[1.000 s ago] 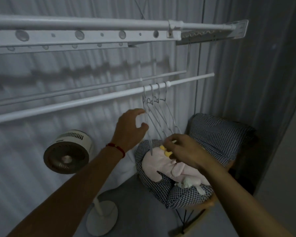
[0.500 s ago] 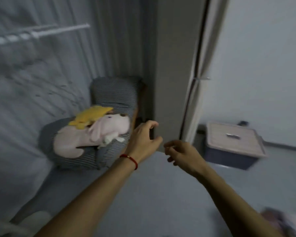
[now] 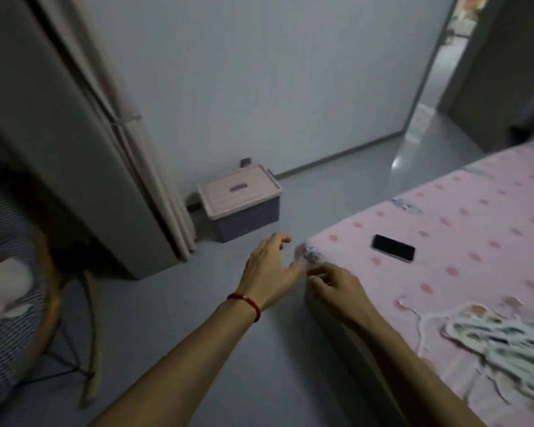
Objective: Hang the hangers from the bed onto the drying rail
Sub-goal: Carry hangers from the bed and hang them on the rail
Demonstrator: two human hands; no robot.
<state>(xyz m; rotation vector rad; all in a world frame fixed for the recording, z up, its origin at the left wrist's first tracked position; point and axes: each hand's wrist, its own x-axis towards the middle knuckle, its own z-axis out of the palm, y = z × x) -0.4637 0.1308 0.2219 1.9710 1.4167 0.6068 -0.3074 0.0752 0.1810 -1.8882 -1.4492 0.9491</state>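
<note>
A heap of white hangers lies on the pink dotted bed at the lower right, blurred by motion. My left hand, with a red bracelet on the wrist, hovers over the floor beside the bed's near corner, fingers loosely spread and holding nothing. My right hand hangs over that corner with relaxed, slightly curled fingers, also holding nothing. Both hands are well to the left of the hangers. The drying rail is out of view.
A black phone lies on the bed near its corner. A lidded storage box stands on the floor by the wall. A curtain hangs at left; a checked-cushion chair sits at far left. A doorway opens top right.
The view has swung right from the drying rail and its hung hangers to the bed. Both hands have let go of the hangers on the rail and now hover near the bed corner.
</note>
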